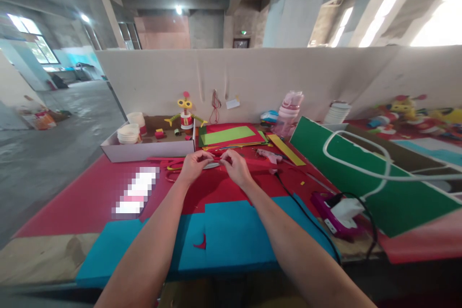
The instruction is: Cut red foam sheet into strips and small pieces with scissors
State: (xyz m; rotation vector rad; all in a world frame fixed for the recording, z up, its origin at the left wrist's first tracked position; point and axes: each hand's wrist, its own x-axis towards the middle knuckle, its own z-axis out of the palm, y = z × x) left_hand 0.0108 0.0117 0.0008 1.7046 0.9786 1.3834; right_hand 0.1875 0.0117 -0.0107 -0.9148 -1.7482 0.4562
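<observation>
Above the middle of the red-covered table, my left hand (195,166) and my right hand (236,166) are close together. Both are closed, with thumbs and fingertips pinched on a small piece of red paper (217,153) between them. Its full shape is hard to make out against the red behind. Just under my left hand lies a pair of scissors (173,169), its yellow looped handle showing at the left and a pale blade under the fingers. A pink glue gun (270,156) rests to the right of my right hand.
Blue sheets (231,231) cover the front edge, with a red scrap (200,243) on top. At back left stands a white box (151,150) with paper cups and a paper figure. Coloured paper (227,135) is stacked behind; a purple power strip (337,216) and green board (361,178) are right.
</observation>
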